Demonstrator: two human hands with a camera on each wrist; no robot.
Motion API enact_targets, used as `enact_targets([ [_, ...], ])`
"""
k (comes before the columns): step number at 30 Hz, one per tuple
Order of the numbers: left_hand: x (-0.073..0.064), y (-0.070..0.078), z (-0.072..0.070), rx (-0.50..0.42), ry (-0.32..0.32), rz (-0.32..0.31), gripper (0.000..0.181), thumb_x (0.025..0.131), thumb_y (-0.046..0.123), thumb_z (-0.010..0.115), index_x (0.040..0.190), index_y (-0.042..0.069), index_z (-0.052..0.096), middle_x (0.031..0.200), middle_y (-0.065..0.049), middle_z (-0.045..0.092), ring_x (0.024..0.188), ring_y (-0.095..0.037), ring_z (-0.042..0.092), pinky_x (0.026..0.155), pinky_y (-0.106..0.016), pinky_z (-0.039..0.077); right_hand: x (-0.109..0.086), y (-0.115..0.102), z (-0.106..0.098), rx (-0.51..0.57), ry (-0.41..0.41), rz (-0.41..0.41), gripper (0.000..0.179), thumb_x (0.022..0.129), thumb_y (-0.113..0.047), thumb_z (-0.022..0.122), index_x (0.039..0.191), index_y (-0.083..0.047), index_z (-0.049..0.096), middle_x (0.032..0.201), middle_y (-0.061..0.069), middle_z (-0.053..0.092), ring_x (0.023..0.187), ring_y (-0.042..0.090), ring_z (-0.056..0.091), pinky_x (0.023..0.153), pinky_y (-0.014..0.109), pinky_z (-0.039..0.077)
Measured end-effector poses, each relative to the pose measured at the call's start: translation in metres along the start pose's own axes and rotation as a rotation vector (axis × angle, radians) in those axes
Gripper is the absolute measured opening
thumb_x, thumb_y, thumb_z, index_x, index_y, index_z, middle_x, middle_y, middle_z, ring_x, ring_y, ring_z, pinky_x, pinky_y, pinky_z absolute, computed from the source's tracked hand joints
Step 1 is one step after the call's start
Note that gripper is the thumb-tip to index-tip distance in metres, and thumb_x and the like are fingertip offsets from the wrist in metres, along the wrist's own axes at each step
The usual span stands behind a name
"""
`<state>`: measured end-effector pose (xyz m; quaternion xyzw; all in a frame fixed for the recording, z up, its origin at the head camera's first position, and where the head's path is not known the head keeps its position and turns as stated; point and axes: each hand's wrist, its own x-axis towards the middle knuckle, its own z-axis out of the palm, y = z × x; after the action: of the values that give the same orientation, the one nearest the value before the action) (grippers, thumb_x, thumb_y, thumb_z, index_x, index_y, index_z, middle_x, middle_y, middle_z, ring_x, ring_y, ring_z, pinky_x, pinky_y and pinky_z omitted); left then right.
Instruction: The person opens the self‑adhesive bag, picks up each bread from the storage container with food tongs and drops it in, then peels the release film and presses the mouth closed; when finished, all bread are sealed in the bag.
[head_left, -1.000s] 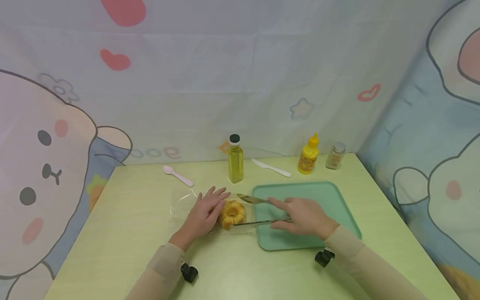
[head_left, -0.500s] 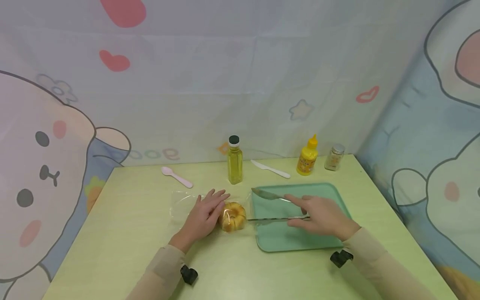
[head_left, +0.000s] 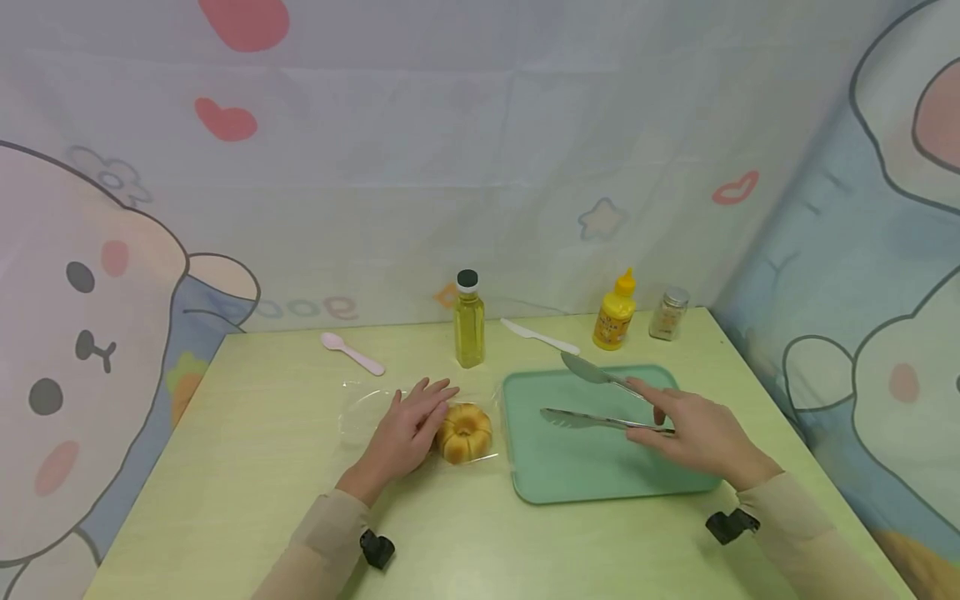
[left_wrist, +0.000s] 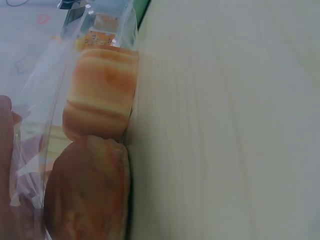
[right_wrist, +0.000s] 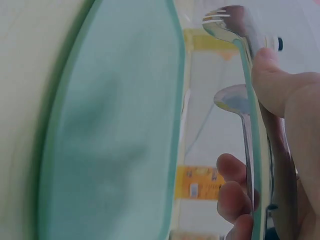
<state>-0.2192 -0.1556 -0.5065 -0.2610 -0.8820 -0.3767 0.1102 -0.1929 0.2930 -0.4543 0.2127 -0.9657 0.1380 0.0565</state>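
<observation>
My left hand (head_left: 405,429) rests, fingers extended, on a clear plastic bag (head_left: 362,410) on the table. Beside its thumb a golden ring-shaped bread (head_left: 464,434) shows through the plastic. The left wrist view has this bread (left_wrist: 102,95) with a second, browner bread (left_wrist: 92,190) close against it; in the head view the hand hides most of that one. Over the green tray, my right hand (head_left: 697,429) holds metal tongs (head_left: 581,419) between thumb and fingers. The arms of the tongs are spread, one ending in a fork (right_wrist: 225,22), the other in a spoon (right_wrist: 232,97), with nothing between.
The green tray (head_left: 540,475) lies right of the bag. Behind stand an oil bottle (head_left: 469,333), a yellow squeeze bottle (head_left: 615,321) and a glass jar (head_left: 669,317). A pink spoon (head_left: 354,354) and a white plastic knife (head_left: 542,337) lie towards the back edge.
My right hand has drawn the tongs rightwards, away from the ring-shaped bread and over the tray. My left hand stays in place on the bag.
</observation>
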Motion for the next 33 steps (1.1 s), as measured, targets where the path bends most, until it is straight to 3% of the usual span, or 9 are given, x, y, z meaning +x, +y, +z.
enact_targets([
  [6,0.000,-0.001,0.000,-0.005,-0.010,-0.004,0.036,0.112,0.024,0.052,0.144,0.013,0.066,0.153,-0.009,0.058,0.149,-0.048,0.041,0.115,-0.082,0.017,-0.016,0.017,-0.003,0.031,0.021,0.092,0.076,0.101,-0.052,0.067,0.160,-0.010,0.043,0.092,-0.005,0.063,0.064,0.005,0.050,0.055,0.029,0.042],
  [13,0.000,-0.003,0.002,-0.007,0.001,0.000,0.036,0.112,0.024,0.052,0.144,0.015,0.066,0.154,-0.010,0.058,0.148,-0.049,0.042,0.115,-0.083,0.017,-0.030,0.037,-0.008,0.067,0.074,0.208,0.079,0.109,-0.044,0.056,0.164,0.003,0.024,0.107,0.020,0.067,0.073,0.019,0.065,0.057,0.037,0.049],
  [20,0.000,-0.003,0.001,0.000,0.003,-0.001,0.036,0.112,0.024,0.052,0.144,0.015,0.066,0.153,-0.011,0.058,0.148,-0.049,0.042,0.114,-0.083,0.017,-0.043,0.067,0.004,0.057,0.146,0.283,0.070,0.114,-0.027,0.046,0.154,0.023,0.018,0.101,0.044,0.056,0.088,0.057,0.061,0.068,0.066,0.050],
  [22,0.000,-0.002,0.000,0.007,0.000,-0.002,0.036,0.112,0.024,0.052,0.144,0.015,0.066,0.153,-0.011,0.058,0.148,-0.047,0.042,0.115,-0.083,0.017,-0.046,0.074,0.008,0.069,0.143,0.320,0.068,0.114,-0.025,0.043,0.150,0.026,0.018,0.098,0.048,0.053,0.088,0.062,0.060,0.068,0.068,0.049],
  [27,0.002,-0.002,-0.001,0.029,-0.004,-0.009,0.037,0.111,0.026,0.053,0.144,0.014,0.066,0.153,-0.011,0.058,0.148,-0.048,0.043,0.115,-0.083,0.017,-0.051,0.083,0.012,0.089,0.143,0.380,0.059,0.113,-0.020,0.044,0.139,0.028,0.022,0.077,0.040,0.055,0.065,0.052,0.062,0.054,0.058,0.049],
  [29,0.002,-0.002,-0.002,0.033,-0.006,-0.016,0.037,0.111,0.028,0.054,0.143,0.014,0.067,0.153,-0.011,0.059,0.147,-0.048,0.043,0.115,-0.082,0.017,-0.052,0.085,0.013,0.094,0.131,0.400,0.054,0.112,-0.018,0.045,0.135,0.026,0.023,0.074,0.038,0.054,0.061,0.049,0.061,0.051,0.056,0.048],
  [33,0.003,-0.001,-0.003,0.038,-0.007,-0.010,0.037,0.109,0.028,0.058,0.141,0.012,0.068,0.151,-0.012,0.060,0.147,-0.046,0.045,0.115,-0.081,0.021,-0.055,0.089,0.017,0.088,0.110,0.419,0.051,0.112,-0.017,0.045,0.133,0.024,0.023,0.076,0.042,0.053,0.068,0.057,0.061,0.054,0.061,0.048],
])
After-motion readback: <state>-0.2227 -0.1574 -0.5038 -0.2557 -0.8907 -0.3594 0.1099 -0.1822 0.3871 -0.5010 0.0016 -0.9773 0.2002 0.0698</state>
